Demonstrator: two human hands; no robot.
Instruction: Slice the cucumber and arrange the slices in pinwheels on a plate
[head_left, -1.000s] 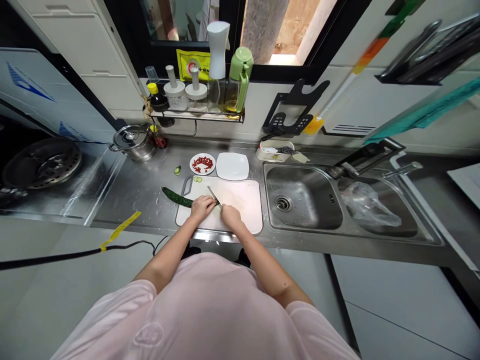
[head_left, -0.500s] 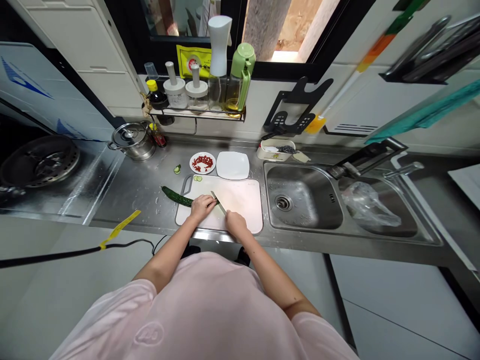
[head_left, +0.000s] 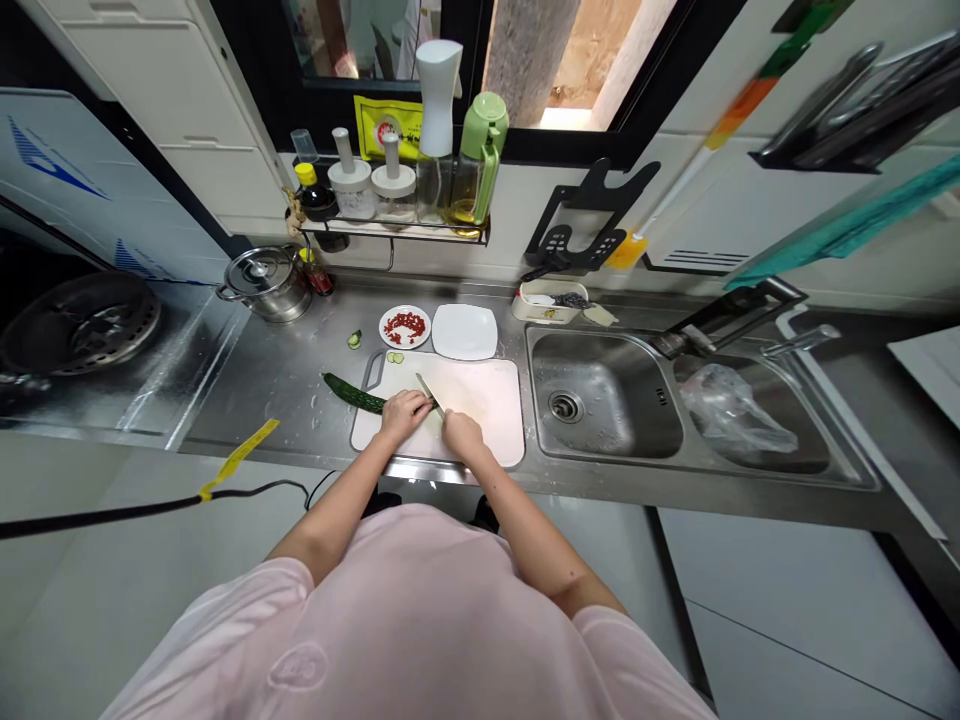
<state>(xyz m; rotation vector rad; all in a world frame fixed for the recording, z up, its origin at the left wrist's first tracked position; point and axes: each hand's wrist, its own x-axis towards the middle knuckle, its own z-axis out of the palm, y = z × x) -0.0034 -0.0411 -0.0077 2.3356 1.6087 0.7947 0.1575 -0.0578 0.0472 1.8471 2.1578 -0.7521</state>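
A long dark-green cucumber (head_left: 352, 393) lies across the left part of the white cutting board (head_left: 487, 400), its tail end reaching past the board onto the counter. My left hand (head_left: 405, 415) is closed over the cucumber near its right end. In my right hand (head_left: 463, 436) is the handle of a knife (head_left: 429, 391), whose blade slants up and left beside my left fingertips, at the cucumber's cut end. My fingers partly hide that end. A few pale cucumber slices (head_left: 395, 357) rest at the board's upper left, near its grey handle.
Behind the board stand a plate of chopped red pieces (head_left: 405, 327) and a white square plate (head_left: 465, 332). A cucumber end piece (head_left: 354, 340) lies on the counter. To the right is a steel sink (head_left: 607, 395); a lidded pot (head_left: 268, 283) stands back left.
My right hand and the knife have shifted slightly up and to the left. My left hand stays on the cucumber in about the same place.
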